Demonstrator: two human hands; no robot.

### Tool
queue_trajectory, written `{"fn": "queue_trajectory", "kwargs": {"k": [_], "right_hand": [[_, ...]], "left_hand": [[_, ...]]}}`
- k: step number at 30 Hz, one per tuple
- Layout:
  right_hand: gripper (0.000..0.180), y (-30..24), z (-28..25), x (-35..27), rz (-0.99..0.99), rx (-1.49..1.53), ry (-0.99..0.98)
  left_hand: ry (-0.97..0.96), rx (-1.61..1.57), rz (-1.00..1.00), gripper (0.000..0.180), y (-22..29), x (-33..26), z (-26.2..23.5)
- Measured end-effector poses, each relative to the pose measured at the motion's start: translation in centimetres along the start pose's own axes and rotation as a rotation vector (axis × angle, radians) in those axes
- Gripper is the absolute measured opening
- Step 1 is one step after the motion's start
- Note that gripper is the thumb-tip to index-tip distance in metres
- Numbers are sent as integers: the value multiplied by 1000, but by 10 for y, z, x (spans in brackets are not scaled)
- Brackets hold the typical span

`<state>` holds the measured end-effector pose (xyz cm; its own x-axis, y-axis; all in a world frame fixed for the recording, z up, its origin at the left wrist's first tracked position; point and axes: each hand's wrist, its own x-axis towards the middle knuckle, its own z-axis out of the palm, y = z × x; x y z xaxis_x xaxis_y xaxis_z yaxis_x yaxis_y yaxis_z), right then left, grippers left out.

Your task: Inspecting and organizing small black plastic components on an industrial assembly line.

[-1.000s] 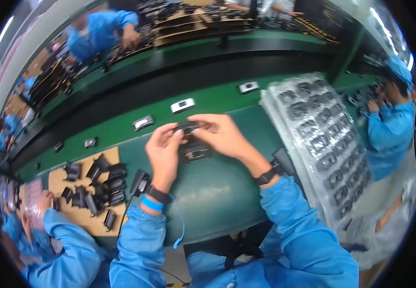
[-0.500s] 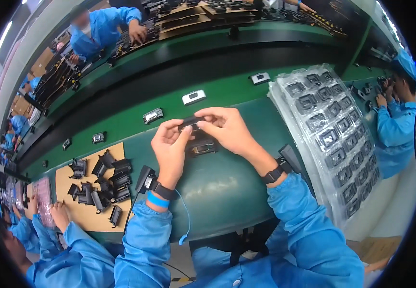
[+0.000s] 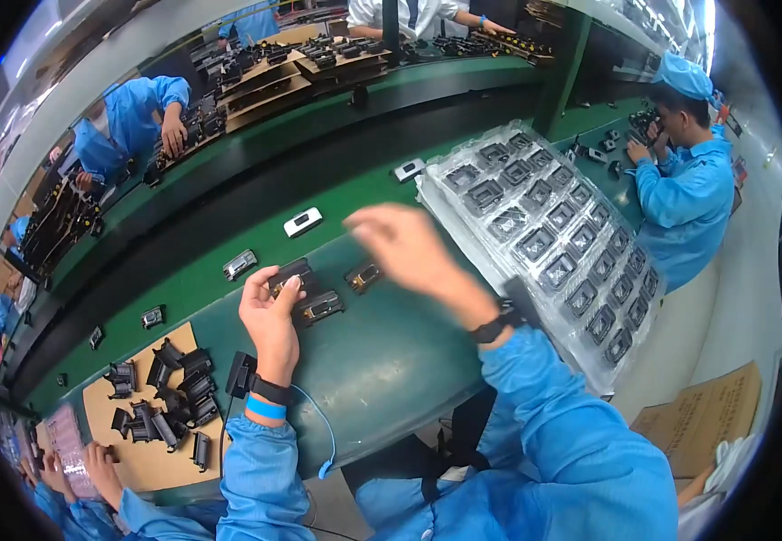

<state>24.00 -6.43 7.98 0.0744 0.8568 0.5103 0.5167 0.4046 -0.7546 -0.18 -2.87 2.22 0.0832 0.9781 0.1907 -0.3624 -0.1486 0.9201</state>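
My left hand [image 3: 271, 316] grips a small black plastic housing [image 3: 293, 273] between thumb and fingers. Just beside it on the green bench lies a similar black housing [image 3: 321, 308] with a copper-coloured detail. A third housing [image 3: 362, 277] rests a little farther right, below the fingers of my right hand [image 3: 402, 248]. That hand is raised above the bench and blurred by motion; its fingers look stretched out, with nothing visible in them. Both wrists wear black straps carrying small black devices, and a blue band with a coiled cord circles my left wrist.
A clear plastic tray [image 3: 535, 239] of black frames lies at the right. Black brackets [image 3: 170, 397] are heaped on cardboard [image 3: 120, 455] at the left. White-topped units [image 3: 302, 222] sit along the green belt [image 3: 256, 236]. Co-workers sit at both sides and across.
My right hand has let go of the black housing and moved away to the right. My left hand keeps the housing. The view has swung to the right.
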Motion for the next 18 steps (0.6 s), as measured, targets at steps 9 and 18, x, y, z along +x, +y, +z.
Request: {"fn": "queue_trajectory", "kwargs": {"k": [9,18], "right_hand": [[18,46,-135,-27,125,-1232,45],[29,28,-146,-21,232,-1043,57]], "left_hand": [[3,-72,5,29,-4,3,4],[43,-65,18,31,-2,7,-2]]}}
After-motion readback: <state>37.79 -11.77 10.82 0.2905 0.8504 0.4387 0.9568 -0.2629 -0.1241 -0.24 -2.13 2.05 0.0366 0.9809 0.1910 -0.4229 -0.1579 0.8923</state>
